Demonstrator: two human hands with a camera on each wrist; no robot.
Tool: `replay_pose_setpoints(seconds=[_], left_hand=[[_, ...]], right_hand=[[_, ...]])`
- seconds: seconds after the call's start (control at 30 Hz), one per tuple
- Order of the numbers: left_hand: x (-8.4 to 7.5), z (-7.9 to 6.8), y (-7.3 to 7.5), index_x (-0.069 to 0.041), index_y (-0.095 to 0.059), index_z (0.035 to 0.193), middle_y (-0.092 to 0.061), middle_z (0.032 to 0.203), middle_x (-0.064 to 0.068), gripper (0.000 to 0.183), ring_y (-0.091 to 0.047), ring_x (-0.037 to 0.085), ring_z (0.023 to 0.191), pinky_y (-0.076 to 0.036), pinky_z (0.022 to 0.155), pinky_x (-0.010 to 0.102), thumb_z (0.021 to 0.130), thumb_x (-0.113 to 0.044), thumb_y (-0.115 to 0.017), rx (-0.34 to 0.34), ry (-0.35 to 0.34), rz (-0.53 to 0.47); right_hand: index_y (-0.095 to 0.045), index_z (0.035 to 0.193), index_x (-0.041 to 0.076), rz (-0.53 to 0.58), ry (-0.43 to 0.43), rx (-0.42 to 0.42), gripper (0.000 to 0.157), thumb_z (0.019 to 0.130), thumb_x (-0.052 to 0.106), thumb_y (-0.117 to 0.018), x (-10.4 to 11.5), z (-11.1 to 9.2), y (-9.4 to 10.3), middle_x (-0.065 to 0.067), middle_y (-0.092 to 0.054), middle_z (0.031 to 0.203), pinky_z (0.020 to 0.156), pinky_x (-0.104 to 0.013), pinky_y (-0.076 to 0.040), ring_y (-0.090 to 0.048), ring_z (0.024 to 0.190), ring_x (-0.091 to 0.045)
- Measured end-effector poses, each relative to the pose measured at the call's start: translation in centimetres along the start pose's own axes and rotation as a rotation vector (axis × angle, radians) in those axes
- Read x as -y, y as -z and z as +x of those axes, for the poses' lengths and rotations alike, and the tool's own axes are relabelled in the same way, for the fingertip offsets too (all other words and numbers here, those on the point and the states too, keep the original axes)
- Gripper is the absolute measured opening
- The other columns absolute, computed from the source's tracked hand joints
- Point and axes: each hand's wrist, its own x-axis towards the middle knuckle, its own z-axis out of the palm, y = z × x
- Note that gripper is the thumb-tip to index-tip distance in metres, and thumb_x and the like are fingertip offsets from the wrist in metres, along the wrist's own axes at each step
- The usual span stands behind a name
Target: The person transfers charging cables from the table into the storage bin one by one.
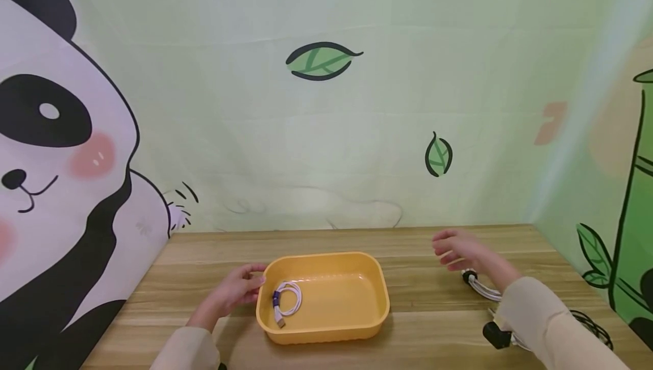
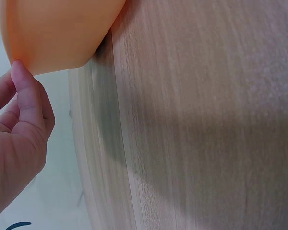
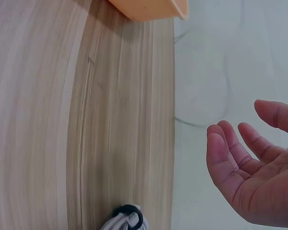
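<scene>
A yellow plastic bin [image 1: 336, 336] sits on the wooden table, with a coiled white USB cable [image 1: 292, 312] in its left side, tied with a dark blue strap. My left hand [image 1: 237, 290] pinches the bin's left rim between thumb and fingers; the left wrist view has the fingertips against the bin's corner. Above the table at the right, my right hand [image 1: 461, 250] hangs with loosely bent fingers and nothing in them. Under that arm lies a white cable bundle [image 1: 482, 289] with a black tie, also low in the right wrist view.
Further right are a black plug-like block [image 1: 496, 336] and a coiled black cable [image 1: 594, 327], partly behind the right sleeve. A printed cloth backdrop [image 1: 229, 103] with a panda and leaves rises along the table's back edge.
</scene>
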Motion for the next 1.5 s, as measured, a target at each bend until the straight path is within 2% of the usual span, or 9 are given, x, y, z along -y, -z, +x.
replay_pose_setpoints(seconds=[0.13,0.37,0.53,0.73,0.93,1.5], left_hand=[[0.0,0.1,0.0,-0.002,-0.044,0.124,-0.049,0.092,0.008,0.039,-0.050,0.015,0.074,-0.049,0.065,0.025,0.088,-0.015,-0.052,-0.010,0.004,0.004],[0.0,0.0,0.1,0.000,-0.041,0.126,-0.049,0.088,0.007,0.041,-0.050,0.014,0.073,-0.048,0.064,0.024,0.089,-0.015,-0.052,0.015,-0.007,-0.002],[0.0,0.1,0.1,-0.001,-0.043,0.125,-0.049,0.090,0.008,0.041,-0.050,0.015,0.074,-0.049,0.064,0.024,0.088,-0.015,-0.052,-0.004,0.001,0.008],[0.0,0.1,0.0,-0.002,-0.045,0.124,-0.050,0.091,0.009,0.039,-0.051,0.016,0.074,-0.049,0.065,0.025,0.088,-0.015,-0.053,-0.030,0.013,0.015],[0.2,0.1,0.0,-0.002,-0.045,0.123,-0.049,0.093,0.009,0.039,-0.051,0.016,0.075,-0.049,0.065,0.025,0.087,-0.015,-0.053,-0.033,0.010,0.013],[0.3,0.3,-0.1,-0.002,-0.044,0.124,-0.049,0.089,0.008,0.039,-0.051,0.015,0.073,-0.049,0.064,0.025,0.088,-0.015,-0.052,-0.027,0.009,0.000]], right_hand=[[-0.036,0.121,-0.006,-0.006,-0.002,-0.009,0.043,0.088,0.019,-0.049,-0.1,-0.3,0.7,-0.007,-0.055,0.091,0.066,-0.033,-0.050,-0.056,0.072,-0.014],[-0.036,0.118,-0.006,0.021,-0.022,-0.013,0.041,0.087,0.018,-0.050,-1.1,-0.5,1.8,-0.003,-0.053,0.085,0.064,-0.030,-0.049,-0.055,0.068,-0.013],[-0.038,0.114,-0.004,0.053,-0.036,-0.019,0.036,0.086,0.016,-0.050,-1.9,-0.5,2.4,-0.001,-0.053,0.081,0.059,-0.026,-0.048,-0.055,0.065,-0.012],[-0.034,0.118,-0.008,0.021,-0.039,-0.030,0.042,0.087,0.017,-0.048,-3.2,-0.7,3.1,0.000,-0.053,0.081,0.059,-0.027,-0.048,-0.056,0.066,-0.012],[-0.033,0.117,-0.010,0.047,-0.045,-0.031,0.042,0.087,0.015,-0.048,-4.1,-0.9,3.8,0.002,-0.052,0.077,0.055,-0.024,-0.048,-0.056,0.061,-0.009],[-0.037,0.114,-0.011,0.059,-0.069,-0.089,0.038,0.088,0.014,-0.048,-5.7,-1.4,5.1,0.000,-0.056,0.078,0.058,-0.027,-0.049,-0.057,0.063,-0.012]])
